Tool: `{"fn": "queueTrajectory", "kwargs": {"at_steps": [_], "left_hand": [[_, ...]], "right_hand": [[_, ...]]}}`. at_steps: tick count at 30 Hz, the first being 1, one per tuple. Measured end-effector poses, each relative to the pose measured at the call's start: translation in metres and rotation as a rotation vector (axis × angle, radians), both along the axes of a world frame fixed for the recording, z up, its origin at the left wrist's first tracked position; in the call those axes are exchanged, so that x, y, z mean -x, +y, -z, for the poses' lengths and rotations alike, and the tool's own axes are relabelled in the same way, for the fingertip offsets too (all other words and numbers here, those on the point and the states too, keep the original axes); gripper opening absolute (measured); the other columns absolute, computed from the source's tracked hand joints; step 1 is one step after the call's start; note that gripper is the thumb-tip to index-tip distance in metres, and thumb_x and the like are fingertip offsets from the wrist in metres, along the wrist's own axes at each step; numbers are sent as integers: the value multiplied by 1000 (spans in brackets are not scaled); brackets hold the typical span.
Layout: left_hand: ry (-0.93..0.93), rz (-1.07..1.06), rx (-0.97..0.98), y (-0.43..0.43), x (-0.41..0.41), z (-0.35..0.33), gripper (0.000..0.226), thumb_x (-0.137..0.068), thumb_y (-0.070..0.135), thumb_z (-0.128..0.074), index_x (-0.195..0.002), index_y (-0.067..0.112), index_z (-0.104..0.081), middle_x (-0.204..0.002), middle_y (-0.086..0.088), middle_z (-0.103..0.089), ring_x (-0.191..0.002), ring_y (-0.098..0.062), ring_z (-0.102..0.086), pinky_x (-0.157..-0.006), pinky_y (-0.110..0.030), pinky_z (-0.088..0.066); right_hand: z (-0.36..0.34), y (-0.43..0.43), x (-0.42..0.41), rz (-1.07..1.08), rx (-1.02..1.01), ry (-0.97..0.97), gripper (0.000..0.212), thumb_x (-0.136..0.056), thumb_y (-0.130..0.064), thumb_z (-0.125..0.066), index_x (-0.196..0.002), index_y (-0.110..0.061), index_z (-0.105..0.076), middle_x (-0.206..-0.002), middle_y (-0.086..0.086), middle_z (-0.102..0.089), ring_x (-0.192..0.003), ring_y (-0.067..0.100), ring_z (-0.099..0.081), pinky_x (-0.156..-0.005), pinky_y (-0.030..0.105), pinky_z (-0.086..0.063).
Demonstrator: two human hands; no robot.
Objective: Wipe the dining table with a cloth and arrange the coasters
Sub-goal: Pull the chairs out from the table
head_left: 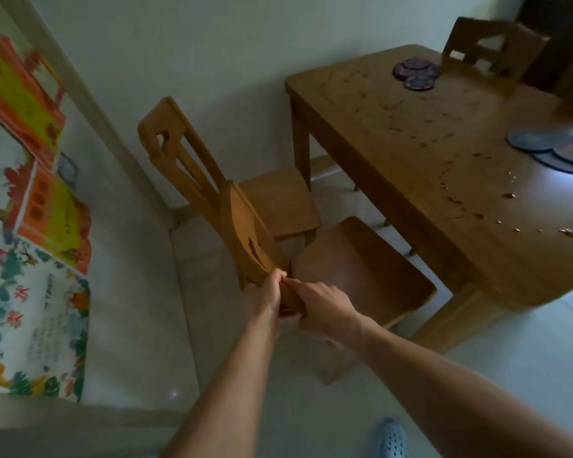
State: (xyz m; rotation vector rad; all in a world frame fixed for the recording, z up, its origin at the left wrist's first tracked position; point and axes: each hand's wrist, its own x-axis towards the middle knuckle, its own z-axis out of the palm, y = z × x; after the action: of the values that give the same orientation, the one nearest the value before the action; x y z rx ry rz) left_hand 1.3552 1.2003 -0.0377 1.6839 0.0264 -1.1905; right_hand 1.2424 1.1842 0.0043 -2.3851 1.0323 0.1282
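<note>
Bare left hand (268, 294) and right hand (318, 304) gripping the top rail of a light-brown wooden chair (245, 233), crumb-flecked wooden dining table (411, 133) beside it — round purple coasters (415, 72) at its far end, round blue-grey coasters (549, 148) rightward.

wooden table (411, 133) matt, speckled; chairs (361, 259) smooth wood; floor (526, 352) glossy.

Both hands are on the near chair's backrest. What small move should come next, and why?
Probably pull the near chair back, away from the table. The left hand and right hand both grip its backrest, its seat sits close to the table's edge, and crumbs lie scattered on the tabletop near that edge, so clearing the chair would likely ease wiping.
</note>
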Motion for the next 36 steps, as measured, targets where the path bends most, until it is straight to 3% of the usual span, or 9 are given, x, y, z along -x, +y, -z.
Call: {"fn": "queueTrajectory", "kwargs": {"at_steps": [4, 6, 8, 13, 16, 20, 24, 31, 36], "left_hand": [[13, 36, 20, -30, 25, 3, 48, -78, 30, -62, -121, 9, -61, -91, -15, -71, -71, -28, -66, -45, -35, -53], [-3, 35, 32, -44, 38, -2, 37, -79, 26, -64, -112, 9, -61, -84, -15, -70, -69, -28, -66, -49, -41, -56], [-46, 20, 33, -61, 49, -3, 30, -79, 20, -67, -105, 8, -59, -87, -18, -70, -69, -31, -66, -56, -48, -58], [-51, 77, 17, -97, 76, -4, 35, -80, 21, -68, -110, 6, -59, -95, -18, -71, -81, -34, -69, -66, -57, -58], [-62, 133, 17, -118, 93, -7, 40, -78, 23, -69, -111, 3, -61, -100, -18, -70, -81, -34, -69, -60, -54, -59], [-39, 198, 3, -140, 110, -9, 39, -84, 25, -67, -115, 5, -56, -106, -17, -65, -88, -33, -65, -66, -49, -60], [-9, 242, 12, -160, 126, -12, 48, -79, 29, -68, -121, 8, -57, -108, -14, -68, -90, -33, -67, -57, -48, -60], [-19, 328, -26, -186, 145, -16, 52, -86, 34, -66, -129, 10, -50, -118, -15, -60, -102, -36, -61, -73, -51, -60], [-35, 339, -25, -197, 152, -17, 56, -86, 34, -68, -132, 11, -47, -120, -14, -60, -103, -35, -61, -72, -49, -61]], "right_hand": [[4, -25, 27, 84, 64, -6, 53, -85, -20, -59, -135, -32, -45, -112, 2, -65, -102, 28, -64, -76, 34, -48], [5, -37, 39, 100, 83, -15, 47, -86, -22, -59, -131, -31, -48, -109, 1, -65, -98, 27, -64, -76, 35, -50], [5, -51, 51, 123, 96, -19, 45, -86, -22, -59, -129, -32, -49, -107, 0, -66, -97, 26, -64, -76, 36, -51], [5, -80, 79, 178, 141, -11, 40, -87, -23, -58, -125, -33, -50, -105, -2, -65, -95, 26, -64, -67, 32, -42], [3, -97, 96, 201, 163, 9, 35, -87, -24, -56, -120, -32, -50, -101, -2, -65, -91, 26, -64, -65, 32, -45], [2, -117, 115, 242, 161, 19, 37, -85, -27, -57, -122, -31, -50, -102, -2, -66, -88, 26, -65, -67, 35, -52], [-4, -134, 131, 259, 132, 21, 42, -85, -25, -59, -126, -29, -50, -101, -1, -65, -88, 24, -64, -72, 38, -55], [-5, -161, 153, 281, 122, 6, 46, -85, -22, -61, -129, -31, -51, -103, -3, -65, -89, 22, -63, -73, 37, -55], [-2, -175, 161, 280, 129, 21, 45, -87, -23, -58, -130, -33, -49, -104, -3, -65, -88, 22, -63, -67, 33, -52]]}}
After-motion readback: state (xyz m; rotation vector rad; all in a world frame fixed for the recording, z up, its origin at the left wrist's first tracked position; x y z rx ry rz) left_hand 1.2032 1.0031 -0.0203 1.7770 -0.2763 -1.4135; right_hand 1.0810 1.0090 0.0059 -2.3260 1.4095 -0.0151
